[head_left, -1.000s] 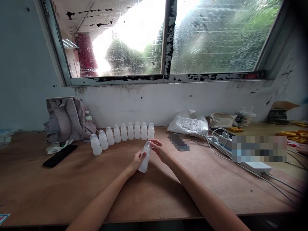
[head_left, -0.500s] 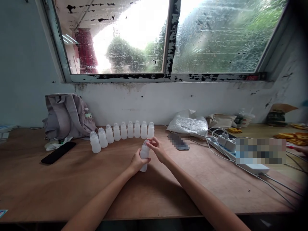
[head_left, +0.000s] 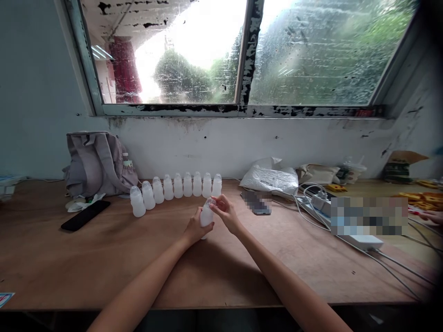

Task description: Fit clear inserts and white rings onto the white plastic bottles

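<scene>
A frosted white plastic bottle [head_left: 206,216] with a clear top is held a little tilted in front of me. My left hand [head_left: 194,227] wraps round its body, thumb across the near side. At the top of the same bottle, the fingers of my right hand [head_left: 224,213] pinch the clear cap [head_left: 210,202]. Just beyond my hands, several similar bottles [head_left: 177,186] stand upright in a curved row, each with a clear top.
Left of the row are a black phone-like slab [head_left: 86,215], crumpled tissue [head_left: 78,205] and a grey backpack [head_left: 95,161]. To the right lie a blurred phone [head_left: 256,203], a silvery bag [head_left: 272,177] and a white power strip [head_left: 365,240] with cables. Another person's hand [head_left: 432,216] shows at the far right.
The bottle is raised slightly and leans more, with both my hands still on it. My left hand has shifted slightly left and up. The standing row keeps its arrangement.
</scene>
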Demonstrator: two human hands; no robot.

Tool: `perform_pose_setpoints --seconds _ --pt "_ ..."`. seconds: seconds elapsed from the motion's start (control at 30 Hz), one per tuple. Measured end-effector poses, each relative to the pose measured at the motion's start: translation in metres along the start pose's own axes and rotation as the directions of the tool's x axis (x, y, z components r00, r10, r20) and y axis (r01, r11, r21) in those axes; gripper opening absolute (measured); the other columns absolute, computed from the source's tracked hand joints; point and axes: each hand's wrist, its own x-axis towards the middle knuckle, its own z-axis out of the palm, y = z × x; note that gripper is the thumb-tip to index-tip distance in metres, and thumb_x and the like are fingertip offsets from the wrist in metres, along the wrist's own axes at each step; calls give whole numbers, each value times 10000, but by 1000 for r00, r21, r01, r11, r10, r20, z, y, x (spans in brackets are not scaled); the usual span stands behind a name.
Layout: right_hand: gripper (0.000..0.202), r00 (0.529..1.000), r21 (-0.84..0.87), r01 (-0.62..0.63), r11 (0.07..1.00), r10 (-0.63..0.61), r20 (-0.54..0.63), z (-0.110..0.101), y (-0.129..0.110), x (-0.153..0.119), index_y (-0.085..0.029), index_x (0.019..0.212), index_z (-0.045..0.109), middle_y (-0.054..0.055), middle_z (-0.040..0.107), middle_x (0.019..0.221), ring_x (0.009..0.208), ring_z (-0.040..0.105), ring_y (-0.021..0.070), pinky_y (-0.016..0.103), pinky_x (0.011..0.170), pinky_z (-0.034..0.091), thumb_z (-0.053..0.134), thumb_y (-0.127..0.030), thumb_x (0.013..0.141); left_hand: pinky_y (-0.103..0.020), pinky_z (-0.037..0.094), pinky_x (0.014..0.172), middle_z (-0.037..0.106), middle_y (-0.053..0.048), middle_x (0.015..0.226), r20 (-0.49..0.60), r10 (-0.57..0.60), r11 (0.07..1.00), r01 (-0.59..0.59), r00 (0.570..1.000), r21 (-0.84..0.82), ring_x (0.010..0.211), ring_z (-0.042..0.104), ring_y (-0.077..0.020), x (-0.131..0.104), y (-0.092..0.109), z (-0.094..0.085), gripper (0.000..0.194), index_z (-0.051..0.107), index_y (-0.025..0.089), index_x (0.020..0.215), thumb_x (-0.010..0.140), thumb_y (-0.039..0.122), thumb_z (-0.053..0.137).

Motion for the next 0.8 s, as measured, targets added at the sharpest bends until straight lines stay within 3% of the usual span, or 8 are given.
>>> perform_pose_setpoints --seconds 0.13,0.27,0.43,0.57,0.67,0.8 --pt "220 998 -73 60 996 -59 8 6 -1 -1 -213 817 518 26 592 856 793 554 169 309 715 446 626 -360 694 -302 334 828 569 -38 831 24 -23 997 25 999 -72 885 507 -258 6 -11 -7 437 546 232 874 495 241 765" --pt "199 988 -221 155 963 -157 11 14 4 0 -227 880 546 33 578 953 905 533 179 323 793 427 599 -329 716 -351 190 978 567 -47 861 33 -73 993 76 997 -91 1090 391 -305 6 -22 -13 473 578 228 847 426 210 793" --pt "485 976 -388 217 896 -210 61 21 23 -2 -269 1155 441 56 484 1142 1035 469 200 333 824 421 595 -230 697 -442 82 1007 532 -93 1013 93 -10 970 -13 996 244 1131 362 -310 1 -28 -15 403 540 200 956 616 372 669" --pt "734 978 -447 210 870 -189 93 21 41 -8 -271 1317 233 74 405 1252 1060 457 220 357 848 412 585 -182 679 -480 118 1002 448 -117 1188 225 -62 817 -81 972 571 1175 322 -279 -1 -26 -15 461 418 175 1120 746 432 500" --pt "803 978 -474 207 856 -183 96 20 49 -11 -247 1353 134 91 409 1259 1009 494 217 350 822 430 571 -174 682 -468 165 1001 373 -124 1278 278 -120 720 -109 953 685 1216 276 -265 -2 -22 -16 528 332 160 1205 786 472 410" --pt "845 984 -537 167 827 -172 41 19 60 -12 -194 1353 83 116 471 1186 882 547 202 352 787 447 582 -199 671 -440 159 1017 294 -119 1350 290 -161 665 -113 944 738 1256 220 -251 -3 -19 -16 604 246 163 1280 804 528 314"
